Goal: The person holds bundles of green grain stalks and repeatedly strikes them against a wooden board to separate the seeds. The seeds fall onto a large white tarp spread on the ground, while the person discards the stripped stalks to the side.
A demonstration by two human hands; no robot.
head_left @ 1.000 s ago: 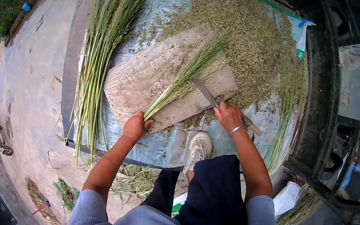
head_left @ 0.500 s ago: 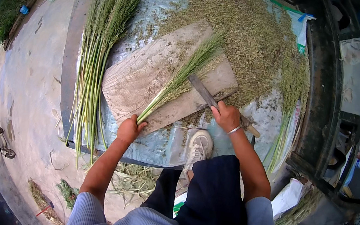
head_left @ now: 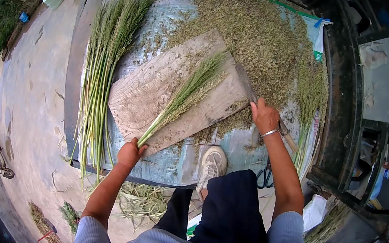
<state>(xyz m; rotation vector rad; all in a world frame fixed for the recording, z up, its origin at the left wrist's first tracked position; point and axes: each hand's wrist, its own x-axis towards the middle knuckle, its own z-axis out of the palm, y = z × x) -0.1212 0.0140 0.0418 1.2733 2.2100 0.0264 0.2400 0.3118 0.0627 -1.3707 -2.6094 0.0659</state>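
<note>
Concrete (head_left: 20, 94), pale and stained, stretches down the person's left side. Next to it spreads blue-white sheeting (head_left: 171, 170), its far and right parts covered by a wide heap of loose, greenish-brown seed (head_left: 254, 34). A worn wooden board (head_left: 141, 90) lies aslant near the middle, one end against the heap. Left of it, a long sheaf (head_left: 104, 61) of green stalks points its feathery heads away from the person; a thinner sheaf (head_left: 312, 92) lies along the right edge. On the board rests a green bunch (head_left: 177, 101), heads toward the far side. A bladed tool (head_left: 245, 83) with a wooden handle slants over the board's right end, apart from the bunch; whether metal touches wood cannot be told. A pale shoe (head_left: 213, 161) stands on the sheeting. The left hand (head_left: 131, 154) has its fingers closed around the bunch's stalks at the board's near corner. The right hand (head_left: 265, 116) is wrapped round the tool. Dark-handled scissors (head_left: 265, 177) lie by the sheeting's near edge. A silvery bracelet (head_left: 269, 133) circles the right wrist.
</note>
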